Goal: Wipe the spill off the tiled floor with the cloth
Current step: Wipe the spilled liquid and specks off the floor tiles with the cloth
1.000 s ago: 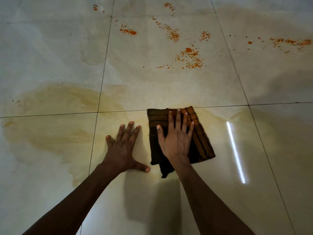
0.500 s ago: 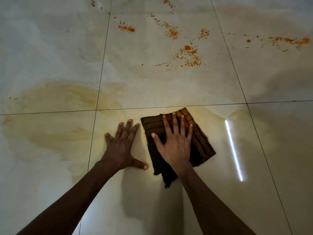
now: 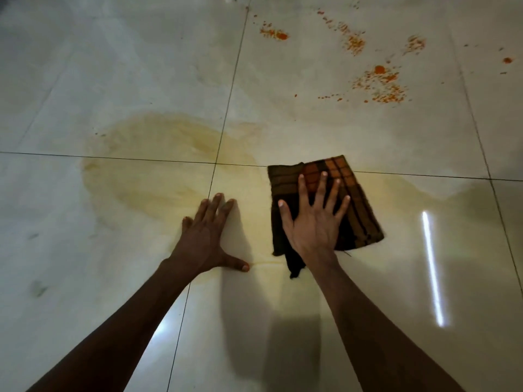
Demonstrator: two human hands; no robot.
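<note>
Head view: right hand (image 3: 314, 224) flat, fingers spread, pressing cloth (image 3: 359, 210) on floor (image 3: 113, 66); left hand (image 3: 206, 236) flat beside spill (image 3: 158, 171).

There is just one camera, and it sits on the person's head. It looks forward and down at the tiled floor (image 3: 396, 142) from close above. Both arms reach into the picture from the bottom edge. The left hand (image 3: 205, 240) and right hand (image 3: 312, 222) lie near the middle, and the floor fills the whole view.
</note>
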